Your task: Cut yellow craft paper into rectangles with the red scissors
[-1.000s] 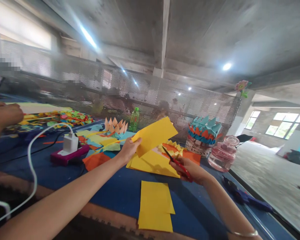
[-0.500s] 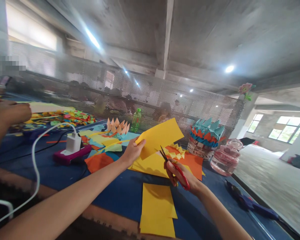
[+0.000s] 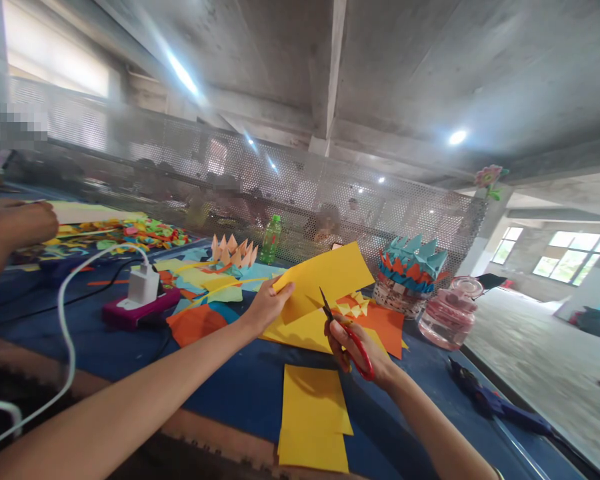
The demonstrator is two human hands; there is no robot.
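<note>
Yellow sheet (image 3: 330, 277) in the left hand (image 3: 267, 307), red-handled scissors (image 3: 363, 355) in the right hand (image 3: 353, 343)

A perforated screen (image 3: 290, 193) spans the far side; the shapes behind it are too blurred to make out. The blue worktop (image 3: 230, 377) runs out of view at left and lower right. On its far left, a scrap heap (image 3: 145, 233) lies partly behind another person's hand (image 3: 30, 223); that person is cut off by the left edge, and what the hand grips is unclear.

Near the middle, the yellow sheet is raised and tilted above a yellow stack (image 3: 300, 331), hiding part of it. The left hand's fingers pinch the sheet's left edge, thumb on the facing side, the other fingertips mostly out of sight. To the right stands a woven basket (image 3: 397, 297) topped with pointed paper, its left side just beside the sheet's corner, and then a pink jar (image 3: 447, 320).

The scissors are just right of centre, the right hand's fingers wrapped about the handles, which they partly cover. The dark blades point up and left across the sheet; whether they touch it cannot be told. Smallest, a yellow pointed piece (image 3: 353, 305) is half hidden behind the sheet.
</note>
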